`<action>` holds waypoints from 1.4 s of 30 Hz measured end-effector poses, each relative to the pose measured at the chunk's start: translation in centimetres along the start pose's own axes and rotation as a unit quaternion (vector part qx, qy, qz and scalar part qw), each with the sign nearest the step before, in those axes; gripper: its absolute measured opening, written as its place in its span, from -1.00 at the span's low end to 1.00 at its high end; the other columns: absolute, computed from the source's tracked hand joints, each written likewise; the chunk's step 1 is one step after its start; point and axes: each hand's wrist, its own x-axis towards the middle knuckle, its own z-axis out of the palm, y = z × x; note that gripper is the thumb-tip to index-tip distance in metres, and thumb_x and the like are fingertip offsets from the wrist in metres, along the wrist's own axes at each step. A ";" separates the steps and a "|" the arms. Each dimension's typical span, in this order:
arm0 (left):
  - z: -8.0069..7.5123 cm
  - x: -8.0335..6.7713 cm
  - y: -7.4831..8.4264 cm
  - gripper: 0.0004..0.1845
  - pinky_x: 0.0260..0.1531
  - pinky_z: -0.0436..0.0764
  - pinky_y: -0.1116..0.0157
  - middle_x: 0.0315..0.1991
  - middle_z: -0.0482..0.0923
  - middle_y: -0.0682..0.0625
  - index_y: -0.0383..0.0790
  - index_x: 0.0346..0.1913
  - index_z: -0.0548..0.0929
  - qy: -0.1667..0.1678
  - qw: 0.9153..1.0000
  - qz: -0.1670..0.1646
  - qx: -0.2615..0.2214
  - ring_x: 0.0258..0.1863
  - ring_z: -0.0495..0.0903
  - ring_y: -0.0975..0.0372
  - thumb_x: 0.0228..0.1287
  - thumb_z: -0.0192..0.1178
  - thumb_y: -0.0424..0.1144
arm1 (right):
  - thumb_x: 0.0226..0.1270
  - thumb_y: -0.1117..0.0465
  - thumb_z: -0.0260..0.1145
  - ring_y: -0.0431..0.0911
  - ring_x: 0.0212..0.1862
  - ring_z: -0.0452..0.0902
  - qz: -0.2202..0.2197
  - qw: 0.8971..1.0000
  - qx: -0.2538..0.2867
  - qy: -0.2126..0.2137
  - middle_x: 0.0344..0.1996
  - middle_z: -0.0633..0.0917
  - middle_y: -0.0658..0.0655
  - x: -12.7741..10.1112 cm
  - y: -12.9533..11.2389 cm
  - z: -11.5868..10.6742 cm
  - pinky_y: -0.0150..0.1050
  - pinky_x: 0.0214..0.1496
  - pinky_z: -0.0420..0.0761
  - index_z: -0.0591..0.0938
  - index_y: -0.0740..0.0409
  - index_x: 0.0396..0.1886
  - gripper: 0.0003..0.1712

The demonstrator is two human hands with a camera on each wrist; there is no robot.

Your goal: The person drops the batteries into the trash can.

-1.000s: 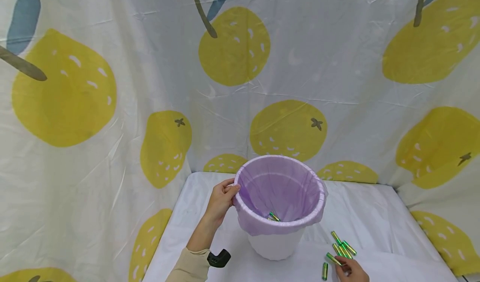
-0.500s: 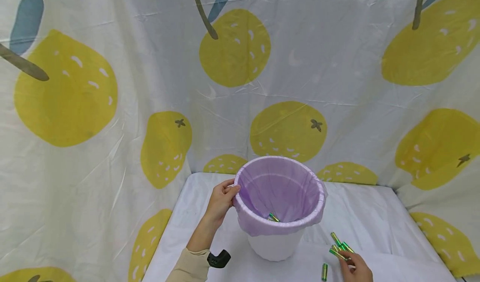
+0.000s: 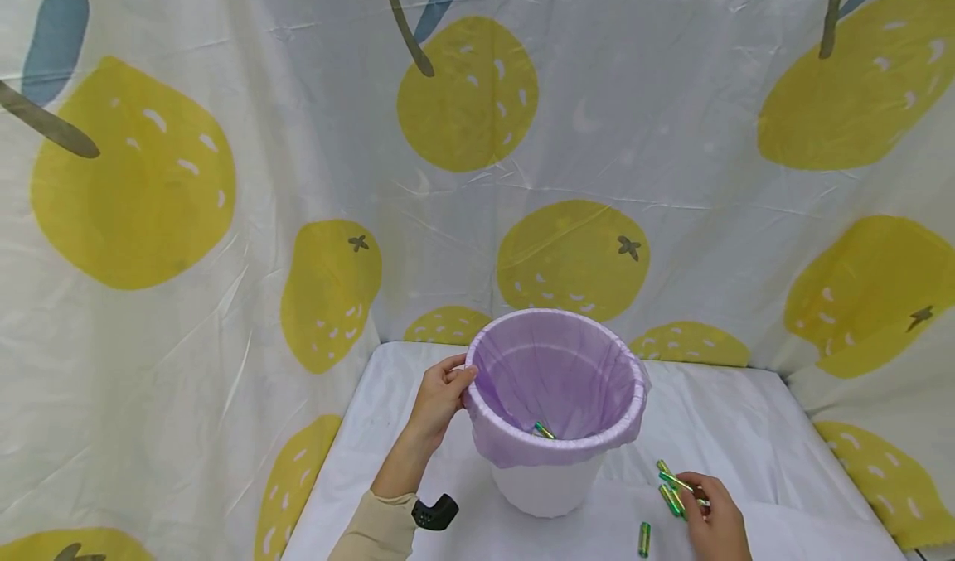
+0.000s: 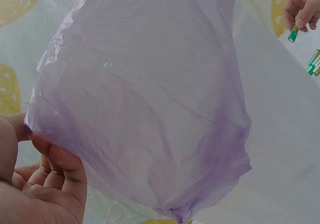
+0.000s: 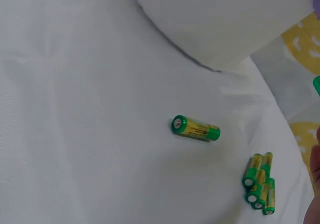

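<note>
Batteries [image 3: 674, 495] mostly lie loose at 4 o'clock of my lined bin [image 3: 555, 416]; I judge the work barely begun, one or two inside. My right hand [image 3: 712, 515] pinches one battery; my left hand [image 3: 440, 395] grips the rim.

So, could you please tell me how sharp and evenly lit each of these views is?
Head view: even, soft light, sharp overall, with wide-angle bending of the backdrop edges. Left wrist view: the purple bag fills the frame, slightly soft, and the left hand at the corner is blurred. Right wrist view: bright, washed-out cloth; the lone battery is fairly crisp with a faint shadow.
</note>
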 end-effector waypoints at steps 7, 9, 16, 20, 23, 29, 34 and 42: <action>0.0 0.1 0.1 -0.51 -0.40 0.63 0.40 -0.43 0.58 0.06 -0.56 0.36 0.43 0.004 1.000 -0.002 0.001 -0.47 0.55 0.35 0.49 0.22 -0.37 | 0.32 0.54 0.36 -0.43 -0.28 0.48 -0.077 0.997 0.015 0.021 -0.21 0.65 0.18 1.6 -1.3 -1.3 -0.59 -0.38 0.46 0.67 0.32 -0.08 -0.78; 0.1 0.1 0.2 -0.51 -0.40 0.63 0.40 -0.43 0.58 0.05 -0.55 0.36 0.43 0.003 1.000 -0.003 0.001 -0.47 0.55 0.35 0.49 0.22 -0.37 | 0.35 0.54 0.34 -0.43 -0.27 0.48 -0.079 0.997 0.013 0.015 -0.19 0.65 0.18 2.0 -1.5 -1.6 -0.58 -0.37 0.46 0.67 0.31 -0.06 -0.78; 0.1 0.1 0.3 -0.51 -0.42 0.62 0.40 -0.41 0.60 0.03 -0.55 0.36 0.44 -0.001 1.000 -0.003 0.000 -0.47 0.56 0.34 0.49 0.23 -0.37 | 0.42 0.50 0.30 -0.33 -0.27 0.50 -0.063 0.998 -0.013 -0.018 -0.16 0.63 0.19 2.9 -2.4 -2.3 -0.44 -0.38 0.54 0.63 0.29 0.00 -0.79; 0.1 0.2 0.2 -0.50 -0.42 0.62 0.40 -0.40 0.60 0.02 -0.57 0.36 0.42 -0.003 1.000 -0.002 0.001 -0.47 0.56 0.35 0.49 0.23 -0.37 | 0.40 0.52 0.31 -0.33 -0.27 0.49 -0.074 0.997 -0.010 -0.015 -0.19 0.63 0.16 3.3 -2.7 -2.7 -0.47 -0.37 0.52 0.63 0.29 -0.01 -0.78; 0.1 0.3 0.1 -0.48 -0.42 0.62 0.41 -0.41 0.60 0.03 -0.59 0.37 0.40 -0.005 1.000 -0.003 0.001 -0.47 0.56 0.36 0.50 0.22 -0.36 | 0.36 0.55 0.32 -0.37 -0.27 0.49 -0.093 0.996 0.009 -0.005 -0.22 0.63 0.14 3.7 -2.8 -3.0 -0.56 -0.35 0.48 0.64 0.29 -0.04 -0.76; 0.1 0.0 0.1 -0.50 -0.39 0.63 0.40 -0.40 0.61 0.03 -0.56 0.36 0.43 -0.001 1.000 -0.008 0.000 -0.45 0.58 0.33 0.50 0.23 -0.35 | 0.34 0.57 0.34 -0.39 -0.28 0.50 -0.117 0.993 0.023 0.003 -0.20 0.64 0.14 4.7 -3.3 -3.8 -0.59 -0.36 0.47 0.65 0.29 -0.05 -0.75; -0.1 -0.1 0.1 -0.52 -0.38 0.64 0.39 -0.39 0.61 0.01 -0.54 0.34 0.45 0.005 1.000 -0.010 -0.001 -0.45 0.58 0.33 0.50 0.23 -0.36 | 0.32 0.59 0.33 -0.40 -0.29 0.50 -0.136 0.990 0.027 0.012 -0.20 0.64 0.15 6.0 -4.1 -4.5 -0.59 -0.36 0.47 0.65 0.31 -0.05 -0.73; -0.1 0.0 0.2 -0.52 -0.39 0.63 0.40 -0.40 0.60 0.02 -0.54 0.35 0.45 0.000 1.000 -0.009 0.002 -0.45 0.57 0.33 0.49 0.23 -0.36 | 0.31 0.61 0.31 -0.50 -0.21 0.45 -0.165 0.984 0.055 0.042 -0.17 0.62 0.09 8.2 -6.2 -5.8 -0.65 -0.22 0.45 0.64 0.38 -0.02 -0.72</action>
